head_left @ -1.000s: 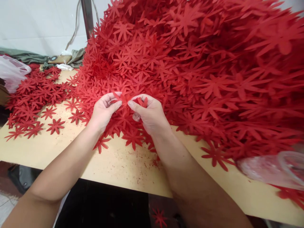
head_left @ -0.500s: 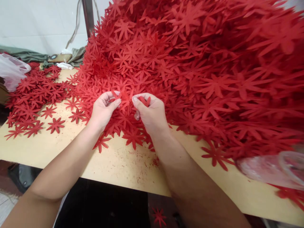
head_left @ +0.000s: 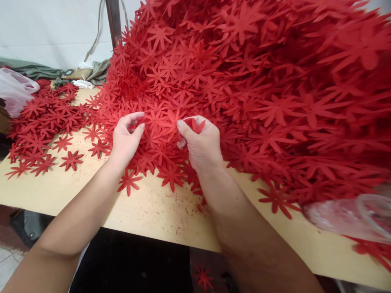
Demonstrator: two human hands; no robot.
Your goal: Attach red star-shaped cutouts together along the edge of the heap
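Note:
My left hand hovers at the left front of a big pile of red flower-shaped cutouts, its thumb and fingers apart with nothing between them. To the right, my right hand pinches a red flower cutout between thumb and forefinger. Red petals also show inside the curl of its fingers, so it may hold more than one piece. The held flower's outline blends into the pile behind it. Single flowers lie on the table just in front of my hands.
A smaller heap of darker red flowers spreads at the left beside a white plastic bag. A clear plastic container lies at the right. Red crumbs dot the pale table. One flower is below the table's edge.
My left hand has let go of the red flower and moved left, its fingers opening. My right hand has shifted slightly right, still pinching the flower.

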